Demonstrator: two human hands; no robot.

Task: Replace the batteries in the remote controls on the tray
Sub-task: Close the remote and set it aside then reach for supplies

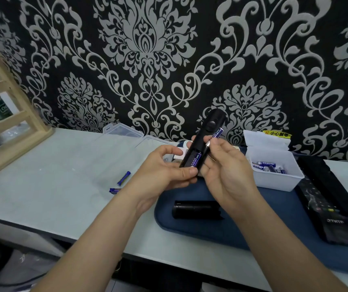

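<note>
Now, stage: I am judging the swap on the black remote as about half finished; one battery is already sitting in its open bay.
Left hand: my left hand is gripping the lower end of that remote, holding it up above the far edge of the blue tray.
Right hand: my right hand is pinching a second battery beside the bay, not yet seated.
Cover: the black cover is lying on the tray, waiting to go back on.
Left to do: another remote is resting at the tray's right end; I am guessing it is untouched.
Supply: the white box of batteries is sitting on the tray's far right.
Strays: two loose batteries are lying on the table left of the tray, clear of my way.
</note>
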